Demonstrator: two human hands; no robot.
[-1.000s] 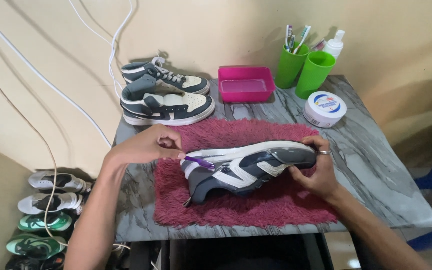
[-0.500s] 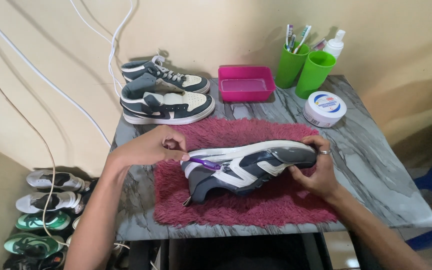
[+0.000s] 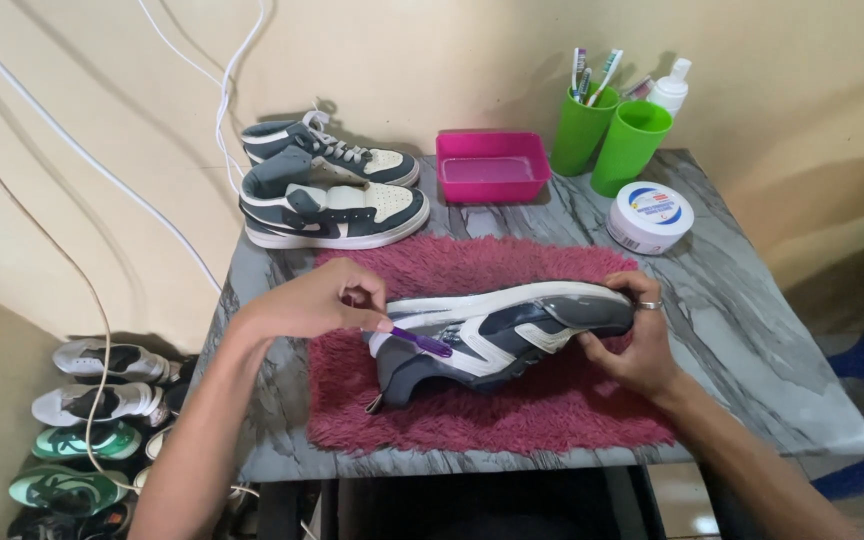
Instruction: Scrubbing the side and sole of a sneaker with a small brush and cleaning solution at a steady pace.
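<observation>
Dark grey and white sneaker (image 3: 497, 335) lies on its side on the shaggy maroon mat (image 3: 512, 420), sole edge facing up and away from the camera, toe pointing right. Left hand (image 3: 307, 300) sits at the sneaker's heel end, fingers pinched shut around a purple-handled brush (image 3: 422, 342); brush tip rests on the sneaker's side panel near the heel. Right hand (image 3: 632, 335) clamps the toe end, thumb under, fingers curled over the top edge, silver ring on one finger. Mat lies on the grey marble-pattern tabletop (image 3: 752, 340). Behind the mat: matching pair of grey and cream high-top sneakers (image 3: 327, 195) at back left, pink rectangular plastic tub (image 3: 492, 165) at back centre, two green plastic cups (image 3: 612, 135) at back right, one with toothbrushes in it, and a white round lidded jar (image 3: 650, 215) just right of the mat's far corner. Rack of shoes (image 3: 92, 420) on the floor left of the mat.
</observation>
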